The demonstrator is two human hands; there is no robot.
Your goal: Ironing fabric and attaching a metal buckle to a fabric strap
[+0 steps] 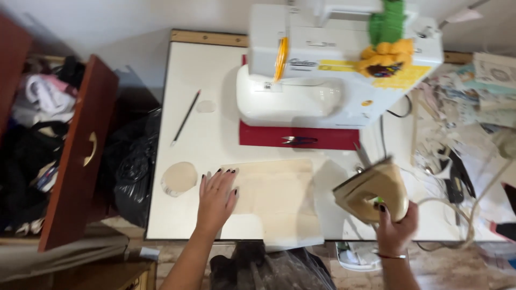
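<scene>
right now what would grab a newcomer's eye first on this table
The big white sewing machine at the back of the white table, with a yellow and green toy on top, draws the eye first. Next comes the beige iron, lifted off the table in the right hand near the front right. The left hand lies flat on a pale cloth at the front edge.

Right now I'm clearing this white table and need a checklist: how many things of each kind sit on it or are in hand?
Sewing machine: 1
Iron, in the right hand: 1
Cream fabric pieces, under the left hand: 1
Round cutouts: 2
Pencil: 1
Small scissors: 1
Total: 7
</scene>
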